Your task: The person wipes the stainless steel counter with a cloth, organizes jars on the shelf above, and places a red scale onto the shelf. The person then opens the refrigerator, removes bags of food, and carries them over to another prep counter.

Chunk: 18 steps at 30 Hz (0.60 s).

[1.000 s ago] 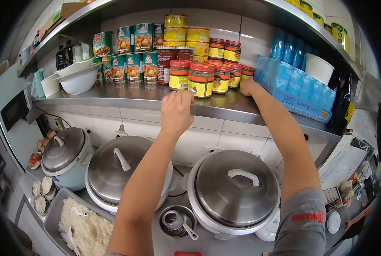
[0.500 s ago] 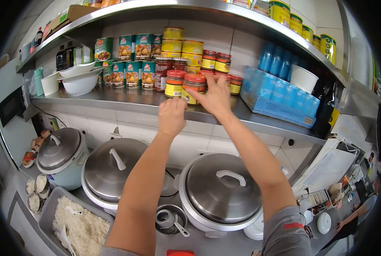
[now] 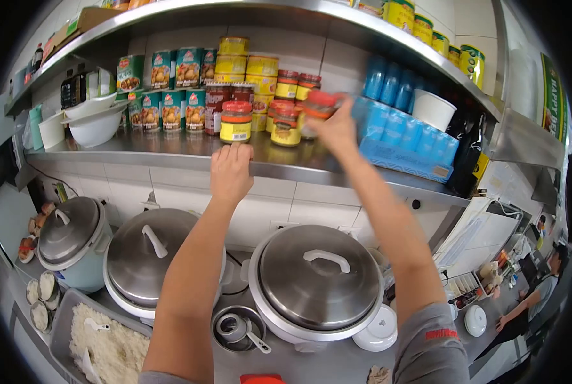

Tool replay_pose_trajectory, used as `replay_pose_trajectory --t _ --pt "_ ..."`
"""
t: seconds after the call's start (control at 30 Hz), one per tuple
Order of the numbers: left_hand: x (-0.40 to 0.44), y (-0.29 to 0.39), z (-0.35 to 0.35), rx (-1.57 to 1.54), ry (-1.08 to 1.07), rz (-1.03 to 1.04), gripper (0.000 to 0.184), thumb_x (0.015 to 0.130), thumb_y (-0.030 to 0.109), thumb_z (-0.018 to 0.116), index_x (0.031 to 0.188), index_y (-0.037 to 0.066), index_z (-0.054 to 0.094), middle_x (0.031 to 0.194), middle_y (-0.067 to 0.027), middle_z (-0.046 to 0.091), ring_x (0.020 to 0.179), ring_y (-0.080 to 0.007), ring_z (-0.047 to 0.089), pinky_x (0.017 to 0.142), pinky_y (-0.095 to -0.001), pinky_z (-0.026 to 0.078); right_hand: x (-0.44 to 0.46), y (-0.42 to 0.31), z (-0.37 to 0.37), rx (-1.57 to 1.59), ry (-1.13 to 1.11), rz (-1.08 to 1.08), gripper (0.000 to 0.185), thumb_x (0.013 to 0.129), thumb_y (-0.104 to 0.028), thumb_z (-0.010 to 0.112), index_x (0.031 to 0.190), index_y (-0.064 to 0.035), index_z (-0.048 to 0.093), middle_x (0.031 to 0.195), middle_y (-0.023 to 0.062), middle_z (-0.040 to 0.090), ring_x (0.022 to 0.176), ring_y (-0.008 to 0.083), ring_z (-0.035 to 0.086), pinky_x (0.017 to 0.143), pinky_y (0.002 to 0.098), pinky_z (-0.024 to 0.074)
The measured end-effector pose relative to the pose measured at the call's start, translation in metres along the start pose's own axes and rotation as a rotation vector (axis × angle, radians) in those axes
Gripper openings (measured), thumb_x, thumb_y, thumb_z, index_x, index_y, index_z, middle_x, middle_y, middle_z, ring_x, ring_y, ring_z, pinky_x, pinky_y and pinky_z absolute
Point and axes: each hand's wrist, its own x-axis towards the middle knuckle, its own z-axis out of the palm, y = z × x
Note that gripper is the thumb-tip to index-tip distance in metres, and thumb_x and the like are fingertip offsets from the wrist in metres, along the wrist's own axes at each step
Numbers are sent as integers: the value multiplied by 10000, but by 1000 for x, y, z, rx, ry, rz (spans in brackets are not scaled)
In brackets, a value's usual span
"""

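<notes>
Shelf (image 3: 183, 144): under left hand (image 3: 231, 173), fingers curled together over its edge. Right hand (image 3: 337, 130): blurred, fingers apparently clamped on red-lidded jar (image 3: 318, 107), shifted right since half a second ago; jar now farther from left fingers, judged mid-move.

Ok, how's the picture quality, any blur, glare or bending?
In the head view, the right hand and the red-topped jar in it are blurred; the left hand looks sharper; the upper shelf bows with lens distortion; the rightmost metal lid has a soft sheen; black rounds off the corners.
</notes>
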Motion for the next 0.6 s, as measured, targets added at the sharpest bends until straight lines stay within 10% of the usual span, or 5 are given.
replay_pose_trajectory --t 0.4,0.6 --pt "-5 -13 12 -2 118 84 285 564 -5 589 785 126 466 724 -19 473 709 -218 490 667 -347 351 123 83 43 -519 165 -43 782 570 -308 816 1057 -3 285 917 254 601 916 405 582 808 415 474" --pt "-8 -15 17 9 148 95 360 511 -5 624 803 137 470 736 -8 481 719 -215 493 679 -343 358 124 114 50 -839 89 -185 215 790 -157 616 875 40 618 1020 231 557 918 367 590 824 421 481"
